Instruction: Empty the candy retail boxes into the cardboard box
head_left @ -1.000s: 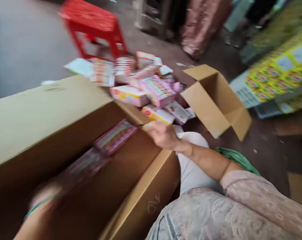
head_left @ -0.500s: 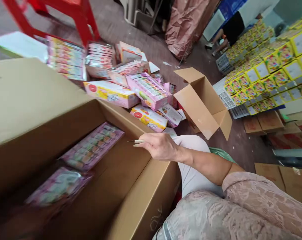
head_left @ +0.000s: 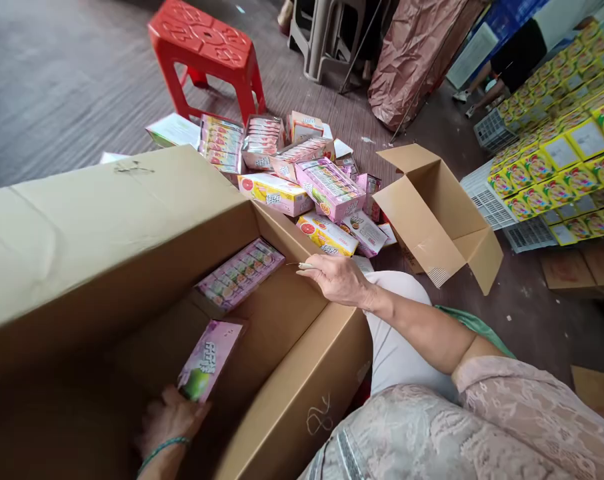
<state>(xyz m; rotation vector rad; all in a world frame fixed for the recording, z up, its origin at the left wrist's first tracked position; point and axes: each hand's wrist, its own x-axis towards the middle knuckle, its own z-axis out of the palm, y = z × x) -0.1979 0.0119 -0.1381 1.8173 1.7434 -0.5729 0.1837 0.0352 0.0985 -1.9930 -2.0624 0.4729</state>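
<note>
Deep inside the large cardboard box (head_left: 147,260), my left hand (head_left: 172,417), with a green bracelet at its wrist, is closed on the lower end of a pink-purple packet (head_left: 212,357). The packet's printed face, with a green fruit picture, is up. Beyond it, a second purple packet (head_left: 242,273) with a clear window lies on the box floor near the far wall. Above the box's near side, my right hand (head_left: 339,277) pinches a small thin tool (head_left: 306,267) with a pale body and a fine needle-like tip.
Past the box lies a heap of fruit-printed cartons (head_left: 329,190). An open small cardboard box (head_left: 437,213) stands to its right, a red stool (head_left: 207,50) behind it. Stacked yellow boxes (head_left: 557,167) fill the right side, with a person (head_left: 519,57) behind.
The view has shifted. My left hand has come into sight, and the packet near it now shows its printed face instead of its windowed side. My right hand keeps its pinch.
</note>
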